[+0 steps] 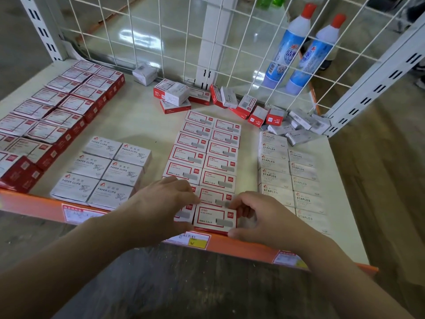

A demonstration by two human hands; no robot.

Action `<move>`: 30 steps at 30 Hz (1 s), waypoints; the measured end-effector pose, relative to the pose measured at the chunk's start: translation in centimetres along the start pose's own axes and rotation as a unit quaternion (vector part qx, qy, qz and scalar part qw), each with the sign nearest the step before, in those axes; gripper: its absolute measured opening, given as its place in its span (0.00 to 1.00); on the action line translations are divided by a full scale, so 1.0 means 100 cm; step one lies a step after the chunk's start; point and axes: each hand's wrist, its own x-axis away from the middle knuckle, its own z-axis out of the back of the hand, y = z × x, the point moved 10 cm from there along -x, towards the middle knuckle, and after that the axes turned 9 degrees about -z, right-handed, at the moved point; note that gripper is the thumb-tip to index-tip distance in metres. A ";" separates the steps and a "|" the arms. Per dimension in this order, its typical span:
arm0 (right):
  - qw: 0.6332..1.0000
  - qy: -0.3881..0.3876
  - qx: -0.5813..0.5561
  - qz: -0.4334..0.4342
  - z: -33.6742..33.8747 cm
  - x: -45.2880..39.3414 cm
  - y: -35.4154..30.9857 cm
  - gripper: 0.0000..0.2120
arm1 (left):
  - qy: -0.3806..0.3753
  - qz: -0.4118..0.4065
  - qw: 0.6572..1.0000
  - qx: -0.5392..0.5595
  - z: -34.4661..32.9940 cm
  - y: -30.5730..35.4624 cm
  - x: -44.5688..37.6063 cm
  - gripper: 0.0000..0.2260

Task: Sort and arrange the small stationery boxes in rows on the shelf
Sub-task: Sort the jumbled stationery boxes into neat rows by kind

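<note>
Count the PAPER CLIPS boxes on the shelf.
6 PAPER CLIPS boxes, in two columns of three left of the left hand; any stacked beneath would be hidden.

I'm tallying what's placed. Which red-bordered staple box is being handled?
The frontmost box of the right column, at the shelf edge; the right hand pinches it, unlike the others.
</note>
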 end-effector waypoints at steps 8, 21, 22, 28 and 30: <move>1.000 -0.011 -0.001 -0.002 -0.002 0.001 -0.003 0.19 | -0.005 0.005 1.000 0.002 -0.001 -0.001 -0.002 0.23; 1.000 -0.008 -0.016 -0.017 0.008 0.001 0.002 0.19 | -0.005 0.012 0.999 0.030 0.003 0.003 -0.003 0.24; 1.000 0.003 -0.012 -0.017 0.013 0.000 0.003 0.18 | -0.004 0.015 0.999 0.038 0.004 0.003 -0.004 0.24; 0.997 0.072 -0.013 -0.004 0.037 -0.010 0.006 0.10 | 0.046 0.050 0.997 0.041 0.021 -0.005 -0.026 0.20; 0.996 0.082 -0.021 0.006 0.042 -0.015 0.004 0.09 | 0.046 0.064 0.997 0.025 0.024 -0.010 -0.035 0.20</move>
